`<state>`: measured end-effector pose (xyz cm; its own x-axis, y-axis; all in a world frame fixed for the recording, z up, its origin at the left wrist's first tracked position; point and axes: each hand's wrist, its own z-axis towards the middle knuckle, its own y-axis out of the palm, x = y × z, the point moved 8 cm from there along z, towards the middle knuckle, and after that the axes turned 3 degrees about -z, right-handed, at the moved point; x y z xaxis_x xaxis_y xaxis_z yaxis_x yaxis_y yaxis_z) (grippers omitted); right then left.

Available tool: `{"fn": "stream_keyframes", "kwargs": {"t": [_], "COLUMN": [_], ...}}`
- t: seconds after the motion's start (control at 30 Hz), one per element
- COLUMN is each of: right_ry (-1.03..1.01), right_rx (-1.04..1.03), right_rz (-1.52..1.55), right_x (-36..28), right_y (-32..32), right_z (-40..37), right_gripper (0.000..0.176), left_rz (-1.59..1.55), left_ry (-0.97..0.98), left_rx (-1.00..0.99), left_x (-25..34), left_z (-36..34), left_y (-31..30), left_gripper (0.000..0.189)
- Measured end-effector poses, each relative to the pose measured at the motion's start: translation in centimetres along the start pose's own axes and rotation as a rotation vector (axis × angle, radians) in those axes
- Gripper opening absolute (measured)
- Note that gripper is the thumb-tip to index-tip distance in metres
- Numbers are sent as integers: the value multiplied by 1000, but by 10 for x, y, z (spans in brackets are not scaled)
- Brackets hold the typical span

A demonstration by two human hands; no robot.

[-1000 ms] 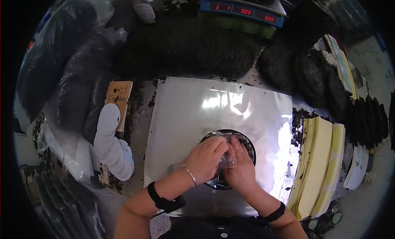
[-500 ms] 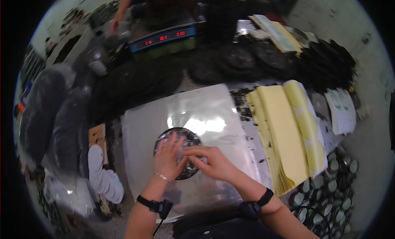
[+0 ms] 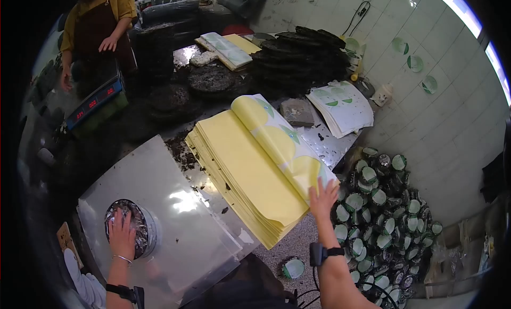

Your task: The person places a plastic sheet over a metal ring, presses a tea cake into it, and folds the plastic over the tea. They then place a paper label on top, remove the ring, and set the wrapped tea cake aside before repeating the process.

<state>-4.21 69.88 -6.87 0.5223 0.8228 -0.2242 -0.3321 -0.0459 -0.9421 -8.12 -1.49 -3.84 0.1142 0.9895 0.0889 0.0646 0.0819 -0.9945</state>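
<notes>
My left hand (image 3: 122,235) lies flat with spread fingers on a round dark disc (image 3: 139,224) in shiny clear film. The disc rests on a smooth grey sheet (image 3: 175,218) on the table; my hand hides part of its top. To the right is a thick stack of yellow-backed sheets (image 3: 239,170). Its top sheet curls back into a roll (image 3: 277,141), showing green and yellow round printed labels. At the near right end of that roll is my right hand (image 3: 322,198), fingers apart and touching the paper edge; no firm grip shows.
Wrapped discs with green-white labels (image 3: 372,224) are heaped at right. Stacked dark discs (image 3: 303,59) stand at the back. Beyond the yellow stack are a grey block (image 3: 297,112) and white printed sheets (image 3: 340,106). A co-worker (image 3: 101,27) stands behind a scale (image 3: 96,101).
My view has turned to the right. My right hand has left the disc and reached across to the rolled sheet. My left hand stays on the disc, its fingers spread.
</notes>
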Motion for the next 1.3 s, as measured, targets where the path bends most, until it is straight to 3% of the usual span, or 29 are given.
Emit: {"fn": "stream_keyframes", "kwargs": {"t": [0.07, 0.1, 0.17, 0.2, 0.27, 0.3, 0.37, 0.5, 0.6, 0.67, 0.73, 0.77, 0.8, 0.83, 0.9, 0.97, 1.07, 1.3], "right_ry": [-429, -718, -115, -129, -255, -262, -751, -834, -731, -272, 152, 64, 49, -133, -496, -928, -845, -793], "right_rx": [-149, -338, -801, -810, -60, -78, 344, 332, 297, 275, 270, 432, 401, 511, 333, 213, 147, 222], "right_rz": [-111, 280, 818, 814, 228, 227, 2, -73, 103, 92, 485, 43, 72, 82, 9, -99, -126, -123], "right_x": [-93, -112, -104, -99, -65, -59, -88, -94, -87, -30, 76, 76, 52, 27, -62, -106, -97, -95], "right_y": [-47, -29, -32, -26, -50, -38, -49, -39, -41, -42, -47, -93, -128, -143, -135, -76, -24, -19], "right_z": [-43, -73, -85, -77, -31, -19, -17, -22, -12, 38, 91, 95, 88, 79, 34, -15, -15, -15], "right_gripper": [51, 37, 31, 31, 29, 29, 28, 26, 21, 15, 17, 18, 17, 18, 22, 28, 33, 27], "left_rz": [7, 22, 2, -7, 6, 8, 2, 11, 8, 31, 23, 6, 1, -13, -41, -46, -33, -2], "left_ry": [2, -2, -11, -16, -18, -31, 13, 21, -28, -29, -40, -32, -36, -46, -50, -48, -47, -45], "left_rx": [-5, 0, 4, 16, 33, 19, 52, 75, 48, 67, 65, 80, 80, 81, 77, 93, 111, 99], "left_x": [-1, -1, 1, 1, 3, 2, 3, 5, 10, 10, 8, 9, 9, 7, 8, 7, 10, 9], "left_z": [1, -1, 0, 0, -1, -3, -3, -4, -2, -3, -5, -4, -4, -3, -4, -3, -5, -3], "left_y": [2, 1, -2, -3, -4, -2, -6, -8, -14, -14, -14, -15, -17, -19, -20, -17, -19, -19], "left_gripper": [64, 65, 64, 63, 63, 63, 63, 64, 63, 63, 63, 63, 63, 63, 62, 62, 61, 60]}}
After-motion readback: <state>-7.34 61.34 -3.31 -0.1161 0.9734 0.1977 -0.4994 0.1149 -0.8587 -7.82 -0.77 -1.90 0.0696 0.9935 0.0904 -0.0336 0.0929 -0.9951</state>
